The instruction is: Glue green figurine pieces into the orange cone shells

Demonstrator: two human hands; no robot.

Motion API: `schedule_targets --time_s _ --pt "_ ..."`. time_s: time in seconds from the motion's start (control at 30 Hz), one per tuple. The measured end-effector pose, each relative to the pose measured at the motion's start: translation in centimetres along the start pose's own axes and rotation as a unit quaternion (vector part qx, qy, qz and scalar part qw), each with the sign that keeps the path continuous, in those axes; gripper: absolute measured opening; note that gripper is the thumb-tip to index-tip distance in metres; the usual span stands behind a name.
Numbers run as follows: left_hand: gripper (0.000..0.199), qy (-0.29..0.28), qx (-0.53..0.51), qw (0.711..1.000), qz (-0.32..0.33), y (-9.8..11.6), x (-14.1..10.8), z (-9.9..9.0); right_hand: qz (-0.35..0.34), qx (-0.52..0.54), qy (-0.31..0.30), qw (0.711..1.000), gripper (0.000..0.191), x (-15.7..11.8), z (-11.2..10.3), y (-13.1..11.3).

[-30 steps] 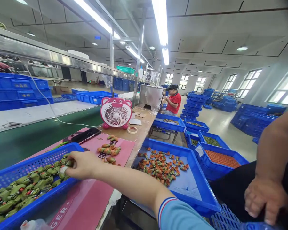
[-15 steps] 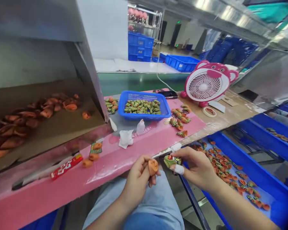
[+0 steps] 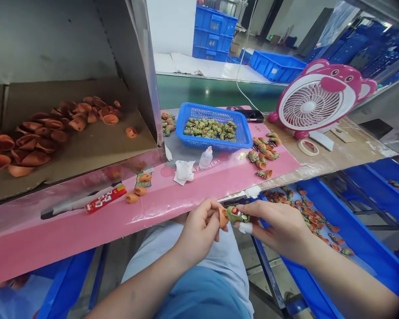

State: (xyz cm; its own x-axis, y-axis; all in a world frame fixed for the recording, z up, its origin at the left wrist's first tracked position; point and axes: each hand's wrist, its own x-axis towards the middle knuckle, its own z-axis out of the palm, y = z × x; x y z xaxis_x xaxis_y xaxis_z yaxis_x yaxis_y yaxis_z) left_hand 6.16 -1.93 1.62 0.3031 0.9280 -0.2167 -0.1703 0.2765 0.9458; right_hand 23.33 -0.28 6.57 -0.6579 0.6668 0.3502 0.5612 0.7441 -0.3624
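Note:
Between the fingers of my left hand [image 3: 201,230] is a small orange cup-shaped piece [image 3: 223,218]. My right hand [image 3: 282,226], with white tape round a finger, pinches a green figure piece [image 3: 236,215] bearing red, black and white markings. The two pieces meet end to end above my lap; whether they are joined I cannot tell. Past my hands, a blue basket [image 3: 216,144] holds many similar green pieces [image 3: 209,129]. Finished-looking orange-and-green pieces [image 3: 262,150] lie in a cluster right of it. A small squeeze bottle [image 3: 205,157] and a crumpled white tissue [image 3: 185,172] stand before the basket.
At the left, an open cardboard box [image 3: 119,150] holds many orange cups. A red packet [image 3: 105,198] and several orange pieces [image 3: 136,194] lie on the pink mat [image 3: 173,199]. A pink fan [image 3: 315,102] and tape roll [image 3: 308,148] are at right, above a blue tray [image 3: 362,235].
My two hands have come together, bringing the orange piece against the green one. The camera view has tilted and shifted, so the bench appears moved.

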Motion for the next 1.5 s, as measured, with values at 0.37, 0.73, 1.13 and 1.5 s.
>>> schedule_targets --time_s 0.37,0.73,1.13,1.5 --pt "0.004 0.006 0.036 0.999 -0.004 0.4 0.2 -0.2 -0.001 -0.025 -0.012 1.0 0.023 0.1 1.0 0.2" --pt "0.009 0.006 0.101 0.995 0.004 0.1 -0.1 -0.3 -0.01 -0.011 0.0 1.0 0.028 -0.2 1.4 0.0" --pt "0.01 -0.021 0.056 0.998 0.018 0.1 -0.3 -0.4 0.004 0.011 0.005 1.0 0.028 -0.6 1.2 -0.1" --pt "0.042 -0.016 -0.004 1.0 -0.002 -0.4 -0.6 0.6 0.019 0.068 0.049 0.996 0.03 -0.6 1.6 -0.6"
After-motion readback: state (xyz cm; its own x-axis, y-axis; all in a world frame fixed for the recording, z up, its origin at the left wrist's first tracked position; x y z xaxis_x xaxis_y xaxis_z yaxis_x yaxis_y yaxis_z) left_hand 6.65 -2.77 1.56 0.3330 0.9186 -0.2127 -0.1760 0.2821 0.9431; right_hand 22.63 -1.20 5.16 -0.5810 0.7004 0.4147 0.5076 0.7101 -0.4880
